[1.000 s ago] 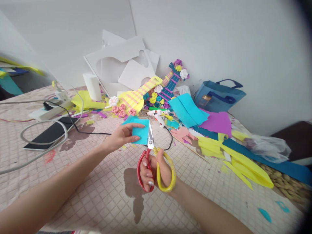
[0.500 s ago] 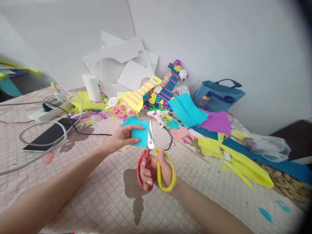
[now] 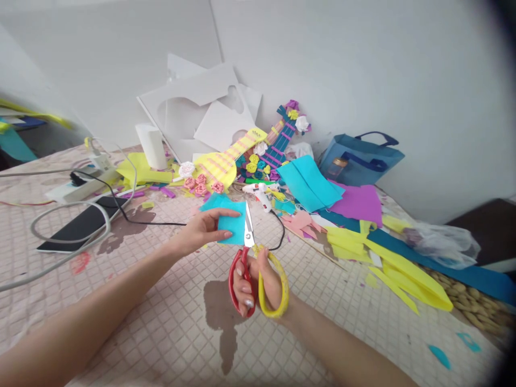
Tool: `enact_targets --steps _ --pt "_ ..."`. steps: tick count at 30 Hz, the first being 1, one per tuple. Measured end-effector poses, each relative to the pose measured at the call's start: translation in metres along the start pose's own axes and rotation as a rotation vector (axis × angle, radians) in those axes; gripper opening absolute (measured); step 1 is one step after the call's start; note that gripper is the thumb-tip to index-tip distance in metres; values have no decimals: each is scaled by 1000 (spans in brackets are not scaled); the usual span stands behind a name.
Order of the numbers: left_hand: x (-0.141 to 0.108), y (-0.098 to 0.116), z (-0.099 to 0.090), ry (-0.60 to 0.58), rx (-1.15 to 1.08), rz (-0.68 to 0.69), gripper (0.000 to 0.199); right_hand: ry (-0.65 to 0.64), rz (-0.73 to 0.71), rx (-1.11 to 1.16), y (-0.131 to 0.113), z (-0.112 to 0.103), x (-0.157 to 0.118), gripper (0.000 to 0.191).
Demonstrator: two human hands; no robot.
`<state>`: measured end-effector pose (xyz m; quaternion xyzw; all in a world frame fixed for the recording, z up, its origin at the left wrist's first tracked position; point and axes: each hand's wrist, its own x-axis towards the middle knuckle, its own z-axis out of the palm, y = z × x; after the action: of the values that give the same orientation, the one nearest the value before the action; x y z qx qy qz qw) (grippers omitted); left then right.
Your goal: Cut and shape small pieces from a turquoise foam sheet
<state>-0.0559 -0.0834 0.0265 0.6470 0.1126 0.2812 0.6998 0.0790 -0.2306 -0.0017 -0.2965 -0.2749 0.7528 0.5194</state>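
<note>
Between thumb and fingers, my left hand (image 3: 203, 228) pinches a turquoise sheet of paper (image 3: 233, 228) over the middle of the table. My right hand (image 3: 256, 282) holds scissors (image 3: 249, 236) with one red and one yellow handle, fingers through the loops. The blades point away from me and lie along the sheet's right edge, nearly closed. Just beyond them, a white glue gun (image 3: 260, 194) rests on the table with its black cord trailing toward me.
A yellow paper guitar (image 3: 228, 161) and a blue one (image 3: 282, 142) lean at the back by white cut-out boards (image 3: 193, 88). On the right are turquoise sheets (image 3: 308, 183), yellow strips (image 3: 407, 269) and a blue bag (image 3: 363, 158). A power strip (image 3: 80, 183) with cables sits left.
The scissor handles have come slightly closer together, narrowing the blades. My left hand and the turquoise sheet stay almost in place.
</note>
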Motion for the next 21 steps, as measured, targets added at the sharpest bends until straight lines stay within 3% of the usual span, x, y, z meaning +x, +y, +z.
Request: enact_targets --steps 21 --pt "0 -6 -5 -41 60 -33 38 19 -13 16 -4 -5 1 70"
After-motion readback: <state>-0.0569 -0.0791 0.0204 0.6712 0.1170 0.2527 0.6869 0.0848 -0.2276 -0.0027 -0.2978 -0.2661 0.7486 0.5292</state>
